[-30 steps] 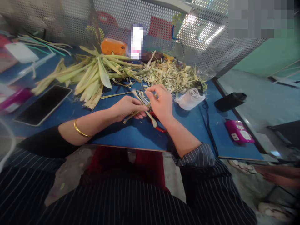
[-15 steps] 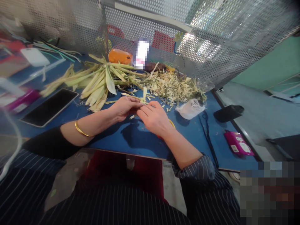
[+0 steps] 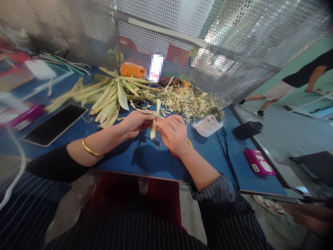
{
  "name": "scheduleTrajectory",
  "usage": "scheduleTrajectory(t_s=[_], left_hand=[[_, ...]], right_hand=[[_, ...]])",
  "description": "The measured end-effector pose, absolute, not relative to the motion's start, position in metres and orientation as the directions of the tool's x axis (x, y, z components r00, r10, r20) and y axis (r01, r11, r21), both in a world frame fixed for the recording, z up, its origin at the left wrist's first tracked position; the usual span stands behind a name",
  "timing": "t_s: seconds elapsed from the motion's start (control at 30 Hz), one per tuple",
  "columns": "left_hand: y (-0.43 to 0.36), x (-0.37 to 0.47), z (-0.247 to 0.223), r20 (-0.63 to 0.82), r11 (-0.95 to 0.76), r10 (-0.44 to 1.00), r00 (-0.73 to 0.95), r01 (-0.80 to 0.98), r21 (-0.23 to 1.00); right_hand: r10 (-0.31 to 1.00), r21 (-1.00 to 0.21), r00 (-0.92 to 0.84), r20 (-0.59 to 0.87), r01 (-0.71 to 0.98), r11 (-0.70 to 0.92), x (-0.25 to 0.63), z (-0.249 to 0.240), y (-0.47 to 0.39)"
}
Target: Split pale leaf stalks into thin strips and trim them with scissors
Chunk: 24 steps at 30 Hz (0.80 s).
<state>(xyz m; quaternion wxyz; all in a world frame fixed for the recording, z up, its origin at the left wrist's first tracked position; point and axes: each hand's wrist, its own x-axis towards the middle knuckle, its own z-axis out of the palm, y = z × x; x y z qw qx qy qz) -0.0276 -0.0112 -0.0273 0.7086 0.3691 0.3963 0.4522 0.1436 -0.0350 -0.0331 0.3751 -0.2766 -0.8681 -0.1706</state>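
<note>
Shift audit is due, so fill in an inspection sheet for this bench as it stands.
Surface: blue table, bare in front of the person.
Job's things: leaf strip pinched between both hands; pile of leaves; shredded scraps.
Clutter: tablet, white mesh wad, pink case, black pouch, orange box.
Hands: left hand and right hand closed on the strip.
Cables: dark cord over the table edge.
Surroundings: perforated metal screen; another person walking.

A blue table carries long leaves, shredded scraps and a phone.
</note>
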Motion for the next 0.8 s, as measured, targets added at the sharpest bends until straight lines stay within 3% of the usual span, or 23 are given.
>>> scheduleTrajectory(t_s=[0.1, 0.23, 0.3, 0.43, 0.67, 0.73, 0.8], left_hand=[[-0.009, -0.031, -0.022, -0.263, 0.345, 0.926, 0.27, -0.327, 0.88], [-0.011, -0.029, -0.024, -0.255, 0.317, 0.934, 0.249, -0.253, 0.914], [-0.011, -0.027, -0.027, -0.208, 0.256, 0.95, 0.231, -0.201, 0.945], [-0.011, -0.024, -0.031, -0.137, 0.162, 0.974, 0.183, -0.13, 0.978], [-0.007, -0.025, -0.029, -0.16, 0.191, 0.97, 0.186, -0.168, 0.967], [-0.006, -0.027, -0.03, -0.181, 0.221, 0.961, 0.207, -0.187, 0.957], [-0.004, -0.029, -0.029, -0.202, 0.253, 0.947, 0.251, -0.192, 0.948]], right_hand=[[0.614, -0.156, -0.328, 0.718, 0.784, 0.601, 0.149, -0.033, -0.029], [0.815, -0.321, -0.356, 0.457, 0.788, 0.525, 0.15, -0.037, -0.024], [0.821, -0.33, -0.374, 0.432, 0.781, 0.53, 0.147, -0.037, -0.025], [0.765, -0.274, -0.373, 0.526, 0.777, 0.567, 0.144, -0.034, -0.032], [0.761, -0.34, -0.398, 0.513, 0.72, 0.605, 0.142, -0.028, -0.038], [0.828, -0.502, -0.39, 0.404, 0.661, 0.557, 0.144, -0.027, -0.035], [0.911, -0.771, -0.353, 0.212, 0.513, 0.378, 0.147, -0.027, -0.029]])
